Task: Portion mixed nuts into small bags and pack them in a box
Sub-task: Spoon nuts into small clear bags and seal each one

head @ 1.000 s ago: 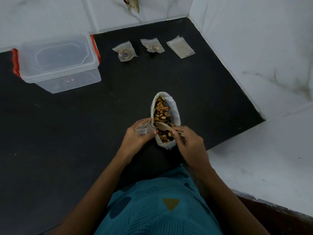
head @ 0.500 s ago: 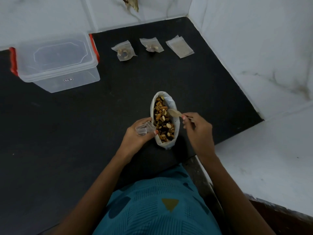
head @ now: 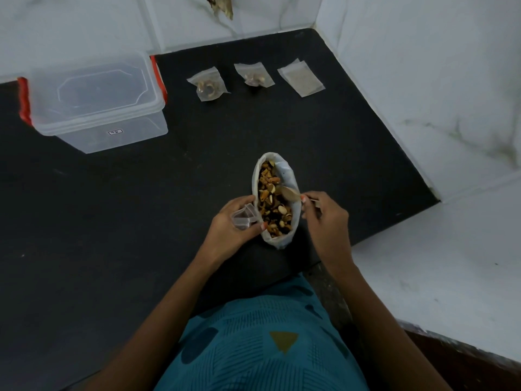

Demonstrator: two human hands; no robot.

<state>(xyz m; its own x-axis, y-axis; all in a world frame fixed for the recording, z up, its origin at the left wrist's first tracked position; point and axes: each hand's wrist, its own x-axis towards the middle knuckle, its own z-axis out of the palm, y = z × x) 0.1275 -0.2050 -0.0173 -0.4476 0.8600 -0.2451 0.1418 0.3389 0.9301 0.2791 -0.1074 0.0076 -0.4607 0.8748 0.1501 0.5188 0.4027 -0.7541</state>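
An open white bag of mixed nuts (head: 293,221) stands on the black counter (head: 112,221) in front of me. My left hand (head: 231,230) holds a small clear bag (head: 244,220) with its mouth open, right against the nut bag's left side. My right hand (head: 324,218) pinches the handle of a small wooden spoon (head: 291,194), whose bowl rests over the nuts at the bag's right rim. Two small bags with nuts in them (head: 208,84) (head: 254,75) and a flat bag (head: 301,78) lie in a row at the back.
A clear plastic box (head: 95,108) with red clips and its lid on stands at the back left. White marble walls (head: 423,80) close in the counter behind and on the right, with a white ledge (head: 437,263) at the near right.
My right hand has carried the spoon from the near end of the nut bag to its right rim. My left hand stayed put with the small bag.
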